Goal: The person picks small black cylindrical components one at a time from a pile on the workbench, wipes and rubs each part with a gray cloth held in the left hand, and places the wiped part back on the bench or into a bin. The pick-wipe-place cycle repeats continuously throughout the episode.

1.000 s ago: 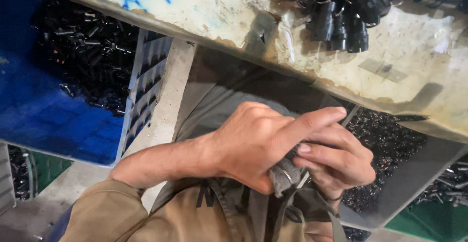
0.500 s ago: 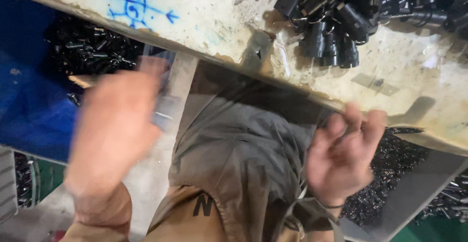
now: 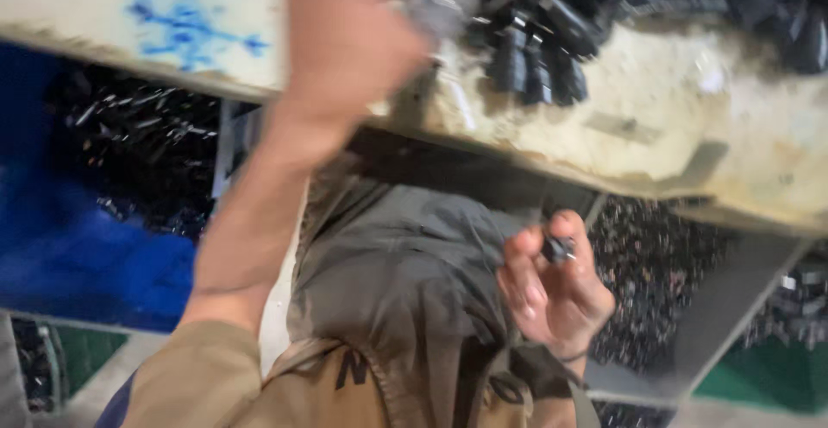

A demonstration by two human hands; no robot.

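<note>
The whole frame is soft with motion blur, worst on the left hand [image 3: 345,40] raised in the upper middle, where its outline smears. The pale bench [image 3: 673,109] top catches the brightest, even light. Below its edge, the blue bin [image 3: 78,255] at left sits in dim shadow. The right hand [image 3: 552,286] is somewhat sharper.

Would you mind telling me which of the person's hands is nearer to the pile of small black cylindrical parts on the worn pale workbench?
Left. The left hand reaches up right beside the pile of black parts; the right hand sits below the workbench edge, pinching a small dark piece.
</note>
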